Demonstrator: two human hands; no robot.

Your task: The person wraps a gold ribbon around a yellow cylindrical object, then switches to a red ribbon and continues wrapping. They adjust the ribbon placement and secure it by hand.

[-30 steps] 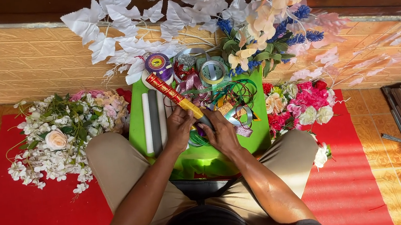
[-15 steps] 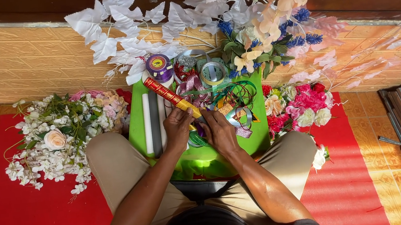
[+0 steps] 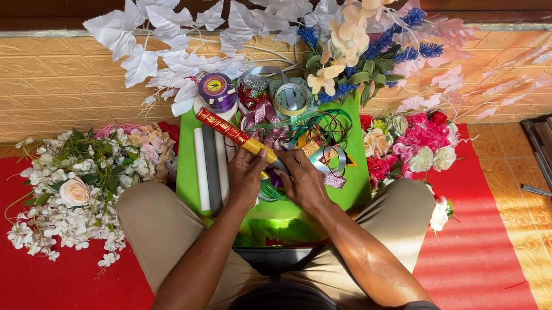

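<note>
I sit cross-legged with a green tray table (image 3: pixel 189 164) across my lap. My left hand (image 3: pixel 245 176) grips a long red and gold tube (image 3: pixel 233 133) that slants up to the far left. Close beside it, my right hand (image 3: pixel 300 176) rests on a tangle of curled ribbons (image 3: pixel 319 145); what its fingers hold is hidden. Under both hands lies a small green ribbon roll (image 3: pixel 268 191). Further back on the tray stand a purple ribbon spool (image 3: pixel 216 90) and a pale green tape roll (image 3: pixel 291 98).
White and peach artificial flowers (image 3: pixel 74 186) lie left on a red mat (image 3: pixel 25 304). Pink and red flowers (image 3: pixel 418 140) sit right. White leaf sprays (image 3: pixel 162 44) and blue and cream blooms (image 3: pixel 360 43) lean on a brick ledge behind. White sticks (image 3: pixel 202 169) lie on the tray.
Both hands stay together over the ribbons with only slight finger movement. The red and gold tube keeps its slant.
</note>
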